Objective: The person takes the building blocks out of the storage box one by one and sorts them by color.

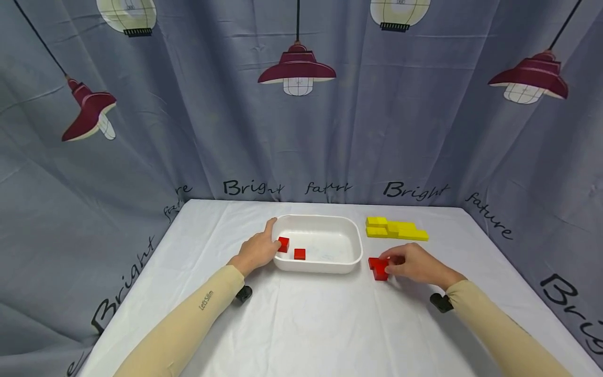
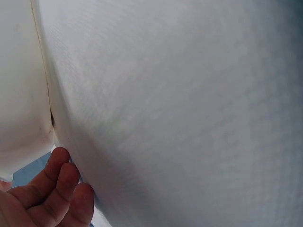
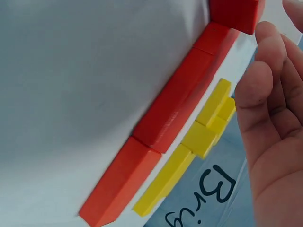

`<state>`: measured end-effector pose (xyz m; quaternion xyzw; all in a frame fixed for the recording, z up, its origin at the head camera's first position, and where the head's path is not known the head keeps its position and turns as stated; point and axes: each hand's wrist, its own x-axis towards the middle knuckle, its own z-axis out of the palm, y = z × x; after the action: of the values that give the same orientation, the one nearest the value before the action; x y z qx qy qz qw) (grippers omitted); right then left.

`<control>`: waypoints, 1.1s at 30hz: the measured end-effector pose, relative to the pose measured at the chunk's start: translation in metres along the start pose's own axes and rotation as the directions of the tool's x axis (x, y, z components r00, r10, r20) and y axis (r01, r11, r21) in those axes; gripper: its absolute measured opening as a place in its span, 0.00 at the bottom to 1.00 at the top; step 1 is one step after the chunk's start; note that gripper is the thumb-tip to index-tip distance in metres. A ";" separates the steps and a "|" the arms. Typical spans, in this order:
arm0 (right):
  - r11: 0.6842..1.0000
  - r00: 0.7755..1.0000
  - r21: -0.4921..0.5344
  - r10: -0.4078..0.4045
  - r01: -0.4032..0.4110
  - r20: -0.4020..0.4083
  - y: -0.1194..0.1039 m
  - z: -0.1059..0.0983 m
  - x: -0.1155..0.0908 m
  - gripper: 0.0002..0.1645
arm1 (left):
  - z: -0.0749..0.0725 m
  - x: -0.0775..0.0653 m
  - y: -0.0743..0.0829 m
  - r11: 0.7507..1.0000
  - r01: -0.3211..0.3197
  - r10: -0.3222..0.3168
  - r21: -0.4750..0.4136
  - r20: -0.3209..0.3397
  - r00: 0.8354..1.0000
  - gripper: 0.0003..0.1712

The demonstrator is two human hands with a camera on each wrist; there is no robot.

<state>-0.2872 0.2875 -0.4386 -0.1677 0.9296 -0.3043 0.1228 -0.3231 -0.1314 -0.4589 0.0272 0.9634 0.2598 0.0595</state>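
My left hand point(image 1: 256, 251) grips the left end of a white rectangular tray point(image 1: 356, 241). Its thumb is over the rim, close to a red block point(image 1: 283, 244); in the left wrist view the other fingers point(image 2: 66, 182) curl along the outside. A second red block point(image 1: 299, 254) lies on the tray floor. Right of the tray, my right hand point(image 1: 414, 264) pinches a red block point(image 1: 380, 275), whose contact with the fingertips is partly hidden. More red blocks point(image 3: 177, 97) form a row beside it, mostly covered by the hand in the head view.
Behind the right hand, several yellow blocks point(image 1: 398, 230) lie together on the white-covered table point(image 1: 311, 319). A grey-blue curtain point(image 1: 226, 120) with printed lamps and lettering surrounds the table's back and sides. Dark wrist cameras point(image 1: 441, 302) sit at both cuffs.
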 end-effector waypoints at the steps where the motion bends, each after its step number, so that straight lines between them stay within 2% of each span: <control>1: 1.000 1.000 -0.007 -0.008 0.008 -0.007 -0.001 -0.001 0.001 0.18 | 0.000 0.000 0.000 1.000 -0.001 0.001 0.000 -0.001 1.000 0.43; 13: 0.996 0.996 -0.063 -0.064 0.060 -0.066 -0.029 -0.011 0.020 0.18 | -0.005 0.003 0.003 1.000 -0.007 0.007 -0.002 0.001 1.000 0.43; 17: 0.995 0.996 -0.053 -0.083 0.081 -0.044 -0.040 -0.011 0.029 0.19 | -0.005 0.003 0.003 1.000 -0.001 0.000 0.004 0.012 1.000 0.43; 25: 0.992 0.992 0.036 -0.124 0.123 0.015 -0.061 -0.003 0.055 0.20 | -0.001 0.000 -0.003 1.000 0.020 -0.020 -0.008 -0.002 1.000 0.43; 33: 0.986 0.984 0.054 -0.164 0.160 0.071 -0.078 -0.001 0.072 0.19 | 0.002 0.001 0.001 1.000 0.019 -0.018 -0.012 0.015 1.000 0.43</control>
<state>-0.3347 0.2007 -0.3996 -0.2512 0.8999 -0.3291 0.1367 -0.3243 -0.1295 -0.4600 0.0199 0.9616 0.2649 0.0693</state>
